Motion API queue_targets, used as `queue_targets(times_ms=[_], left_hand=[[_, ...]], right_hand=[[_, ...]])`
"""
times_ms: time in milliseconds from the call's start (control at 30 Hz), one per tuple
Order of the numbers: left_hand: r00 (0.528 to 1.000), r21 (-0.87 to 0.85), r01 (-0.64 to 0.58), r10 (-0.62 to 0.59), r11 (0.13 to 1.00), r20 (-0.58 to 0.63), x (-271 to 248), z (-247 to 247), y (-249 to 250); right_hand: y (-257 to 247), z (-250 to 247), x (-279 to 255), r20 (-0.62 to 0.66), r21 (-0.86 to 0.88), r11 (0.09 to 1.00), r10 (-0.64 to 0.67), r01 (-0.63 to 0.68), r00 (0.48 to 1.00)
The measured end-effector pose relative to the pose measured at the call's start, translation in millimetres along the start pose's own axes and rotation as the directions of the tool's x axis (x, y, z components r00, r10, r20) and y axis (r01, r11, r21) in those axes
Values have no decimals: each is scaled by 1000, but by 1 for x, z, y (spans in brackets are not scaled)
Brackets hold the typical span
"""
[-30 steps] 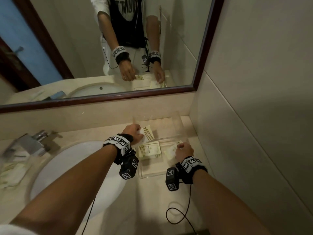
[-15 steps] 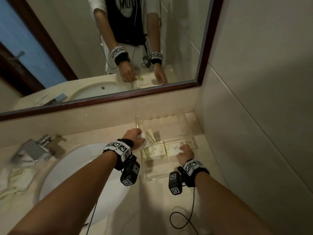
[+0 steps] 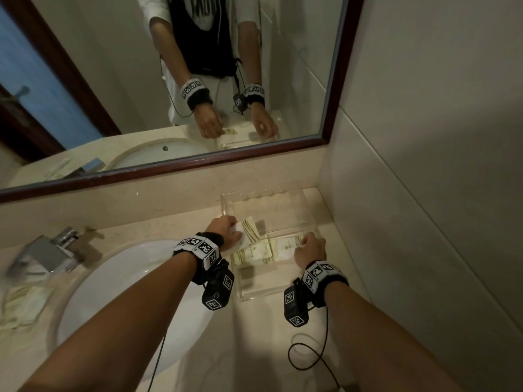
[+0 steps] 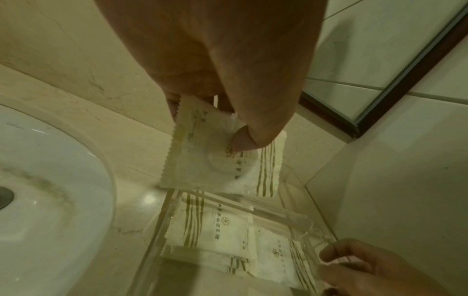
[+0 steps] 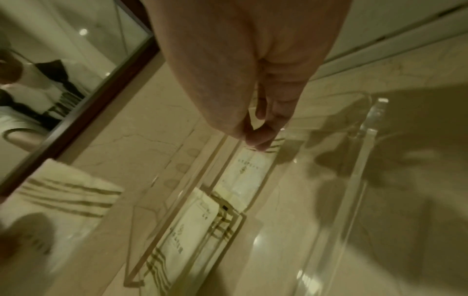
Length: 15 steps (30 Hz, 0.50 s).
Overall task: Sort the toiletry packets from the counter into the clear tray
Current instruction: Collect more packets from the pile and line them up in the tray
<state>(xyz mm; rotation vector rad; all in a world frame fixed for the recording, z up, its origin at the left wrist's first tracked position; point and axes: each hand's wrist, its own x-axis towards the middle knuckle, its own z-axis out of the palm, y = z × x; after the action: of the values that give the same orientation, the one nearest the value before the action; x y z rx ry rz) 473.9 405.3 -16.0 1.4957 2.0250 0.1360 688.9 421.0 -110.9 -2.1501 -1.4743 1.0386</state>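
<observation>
The clear tray (image 3: 283, 193) stands on the counter against the right wall; its walls also show in the wrist views (image 4: 291, 218) (image 5: 364, 152). My left hand (image 3: 226, 230) (image 4: 220, 124) pinches a white packet with gold stripes (image 3: 250, 229) (image 4: 215, 164), held tilted over the tray's left edge. Two like packets lie flat side by side in a tray compartment. The left one (image 3: 253, 253) (image 4: 207, 230) (image 5: 192, 226) lies free. My right hand (image 3: 308, 247) (image 5: 258, 138) pinches the striped end of the right one (image 3: 285, 246) (image 5: 245, 170).
A white sink (image 3: 113, 278) and a chrome faucet (image 3: 48, 253) lie left of the tray. More packets (image 3: 22, 304) sit on the counter at the far left. The mirror (image 3: 169, 80) rises behind, and a tiled wall (image 3: 424, 193) closes the right side. A black cable (image 3: 308, 352) loops on the counter.
My right hand has laid its packet flat in the tray beside the other one. My left hand stays over the tray's left edge with its packet. The head view has shifted slightly.
</observation>
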Motion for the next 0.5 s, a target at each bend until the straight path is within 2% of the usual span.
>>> queue_targets(times_ms=[100, 167, 233, 333, 500], left_hand=[[1000, 23, -25, 26, 999, -7, -3, 3, 10], [999, 51, -49, 49, 997, -10, -6, 7, 18], [998, 63, -69, 69, 996, 8, -9, 10, 24], [994, 88, -107, 105, 990, 19, -11, 13, 31], [988, 82, -156, 155, 984, 9, -13, 16, 44]], right_hand=[[-10, -3, -3, 65, 96, 989, -121, 115, 990], [-17, -3, -6, 170, 242, 953, -225, 181, 959], [-25, -3, -12, 235, 318, 919, -315, 234, 919], [-37, -7, -19, 248, 337, 877, -434, 343, 866], [-40, -12, -21, 230, 378, 824, -526, 423, 819]])
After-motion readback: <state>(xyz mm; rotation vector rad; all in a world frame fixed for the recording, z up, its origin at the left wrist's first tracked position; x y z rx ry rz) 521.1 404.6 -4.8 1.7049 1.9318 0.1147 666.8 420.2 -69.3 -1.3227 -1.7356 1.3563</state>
